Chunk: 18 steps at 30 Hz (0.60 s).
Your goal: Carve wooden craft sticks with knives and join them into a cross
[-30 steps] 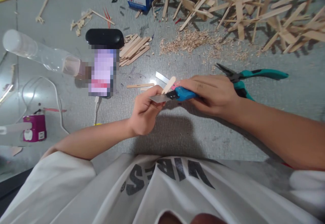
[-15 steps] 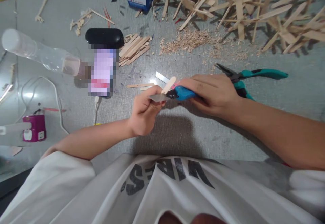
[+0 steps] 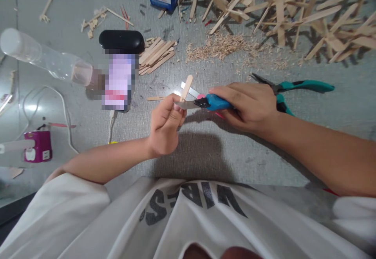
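My left hand [image 3: 166, 124] is closed around a wooden craft stick [image 3: 187, 86], whose rounded end points up and away from me. In my right hand [image 3: 251, 104] is a blue utility knife [image 3: 217, 102], its blade pointing left. The blade crosses the stick close to my left thumb and fingertips; whether it is cutting into the wood I cannot tell. Behind the stick a loose metal strip [image 3: 190, 89] with a pink part lies on the table. Another craft stick [image 3: 155, 98] lies just beyond my left hand, partly hidden by it.
Teal-handled pliers [image 3: 308, 86] lie beyond my right hand. Wood shavings [image 3: 223, 47] and a big heap of craft sticks [image 3: 282, 8] spread behind. To the left are a stack of sticks [image 3: 157, 55], a black case [image 3: 121, 41], a phone [image 3: 120, 78] and a plastic bottle [image 3: 49, 61].
The stick has turned more upright and more of it shows above my left hand. My right hand with the knife has shifted slightly to the right, the blade still across the stick.
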Available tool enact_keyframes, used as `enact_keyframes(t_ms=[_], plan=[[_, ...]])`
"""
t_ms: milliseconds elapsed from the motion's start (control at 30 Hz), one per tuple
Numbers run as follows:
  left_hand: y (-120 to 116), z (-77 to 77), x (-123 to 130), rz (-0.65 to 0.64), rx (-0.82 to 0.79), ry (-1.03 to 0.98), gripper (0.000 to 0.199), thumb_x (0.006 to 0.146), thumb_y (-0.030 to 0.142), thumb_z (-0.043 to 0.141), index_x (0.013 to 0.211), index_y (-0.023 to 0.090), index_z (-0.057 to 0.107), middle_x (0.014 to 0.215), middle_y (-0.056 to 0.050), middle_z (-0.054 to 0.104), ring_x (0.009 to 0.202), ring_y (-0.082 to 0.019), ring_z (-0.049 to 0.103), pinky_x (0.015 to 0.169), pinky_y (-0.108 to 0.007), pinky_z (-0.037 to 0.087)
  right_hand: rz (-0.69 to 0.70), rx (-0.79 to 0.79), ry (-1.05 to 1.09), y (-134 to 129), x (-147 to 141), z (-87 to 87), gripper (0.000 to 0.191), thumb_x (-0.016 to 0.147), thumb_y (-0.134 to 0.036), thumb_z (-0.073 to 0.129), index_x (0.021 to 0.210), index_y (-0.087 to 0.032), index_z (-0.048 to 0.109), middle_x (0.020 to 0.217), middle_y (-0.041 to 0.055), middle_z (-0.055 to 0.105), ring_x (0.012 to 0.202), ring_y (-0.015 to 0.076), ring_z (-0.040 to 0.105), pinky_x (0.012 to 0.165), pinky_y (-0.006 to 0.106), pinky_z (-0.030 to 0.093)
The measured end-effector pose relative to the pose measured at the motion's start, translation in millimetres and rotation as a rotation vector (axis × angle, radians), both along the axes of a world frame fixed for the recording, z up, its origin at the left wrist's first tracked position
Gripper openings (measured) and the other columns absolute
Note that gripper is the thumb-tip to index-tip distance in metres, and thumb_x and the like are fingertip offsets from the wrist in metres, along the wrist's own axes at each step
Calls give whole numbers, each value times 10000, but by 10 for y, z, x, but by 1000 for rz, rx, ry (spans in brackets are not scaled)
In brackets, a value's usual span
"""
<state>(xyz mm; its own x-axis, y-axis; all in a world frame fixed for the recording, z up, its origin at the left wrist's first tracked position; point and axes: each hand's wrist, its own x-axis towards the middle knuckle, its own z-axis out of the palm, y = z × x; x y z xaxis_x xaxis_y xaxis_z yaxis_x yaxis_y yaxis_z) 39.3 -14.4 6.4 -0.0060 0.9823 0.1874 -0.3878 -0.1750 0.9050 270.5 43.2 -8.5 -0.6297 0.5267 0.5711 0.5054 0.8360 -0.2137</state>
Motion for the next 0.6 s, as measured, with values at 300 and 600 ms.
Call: enact_keyframes(t_ms=[300, 600], plan=[[-3, 24, -44, -170, -80, -78, 421, 1132, 483, 670, 837, 213, 538, 587, 110, 294, 440, -41, 193, 459, -213, 218, 0, -25, 43, -11, -26, 51, 323, 1138, -363, 660, 1404, -191, 723, 968, 97, 830, 763, 224, 732, 660, 383, 486], [-20, 64, -64, -217, -216, -131, 448, 1091, 534, 717, 842, 224, 513, 554, 126, 248, 457, -58, 177, 495, -216, 235, -57, 120, -4, 11, -60, -2, 369, 1210, -468, 503, 1415, -204, 659, 900, 31, 786, 699, 185, 697, 601, 341, 481]])
